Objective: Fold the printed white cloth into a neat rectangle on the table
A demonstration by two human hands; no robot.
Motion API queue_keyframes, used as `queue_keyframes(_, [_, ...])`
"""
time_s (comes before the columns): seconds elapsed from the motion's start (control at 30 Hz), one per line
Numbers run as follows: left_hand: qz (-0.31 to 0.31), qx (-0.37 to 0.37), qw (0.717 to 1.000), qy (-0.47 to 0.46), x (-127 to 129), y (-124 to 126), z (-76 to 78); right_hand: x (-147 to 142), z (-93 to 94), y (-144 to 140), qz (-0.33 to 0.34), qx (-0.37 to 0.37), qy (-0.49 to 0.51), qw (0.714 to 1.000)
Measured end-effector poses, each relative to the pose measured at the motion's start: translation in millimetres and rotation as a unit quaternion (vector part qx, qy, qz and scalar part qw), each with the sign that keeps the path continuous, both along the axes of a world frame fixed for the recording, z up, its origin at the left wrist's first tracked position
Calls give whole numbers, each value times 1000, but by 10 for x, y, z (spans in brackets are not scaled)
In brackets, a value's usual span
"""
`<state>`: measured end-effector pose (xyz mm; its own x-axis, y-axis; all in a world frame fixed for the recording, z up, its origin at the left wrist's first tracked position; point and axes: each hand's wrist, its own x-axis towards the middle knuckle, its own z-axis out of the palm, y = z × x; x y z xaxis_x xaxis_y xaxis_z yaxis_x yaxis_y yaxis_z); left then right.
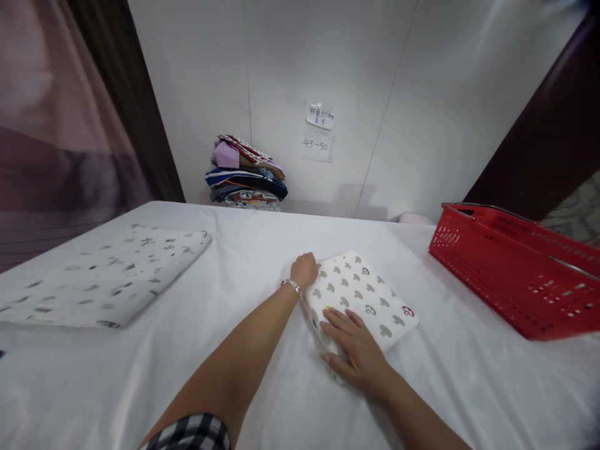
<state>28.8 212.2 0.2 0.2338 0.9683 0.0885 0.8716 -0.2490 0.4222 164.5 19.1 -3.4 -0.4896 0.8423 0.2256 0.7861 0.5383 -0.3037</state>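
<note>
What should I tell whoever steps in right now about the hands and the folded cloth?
Left hand: closed at the far corner of the folded mushroom-print cloth.
Right hand: flat, pressing its near edge.
The cloth lies folded on the white table cover, left of the red basket.
Another folded printed cloth lies at the left; a stack of folded clothes sits by the wall.
Done: cloth folded. Left: it is not in the basket.

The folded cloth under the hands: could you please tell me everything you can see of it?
The folded cloth is a soft white fabric printed with small grey shapes and a few coloured ones. It is folded into a flat, thick rectangle, lying at an angle on the white sheet. The left hand grips its far corner; the right hand presses flat on its near edge. The red basket stands apart from it.
</note>
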Motion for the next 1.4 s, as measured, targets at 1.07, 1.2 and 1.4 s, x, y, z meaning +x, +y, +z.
queue_keyframes(1.07, [-23,15,997,66,136,157,-57,-18,40,-59,12,-1,0,1000])
queue_keyframes(1.2, [-24,-3,997,73,139,185,-14,-16,35,-61,14,5,10,1000])
queue_keyframes(1.4, [-45,6,997,67,235,139,120,-41,50,-58,11,10,13,1000])
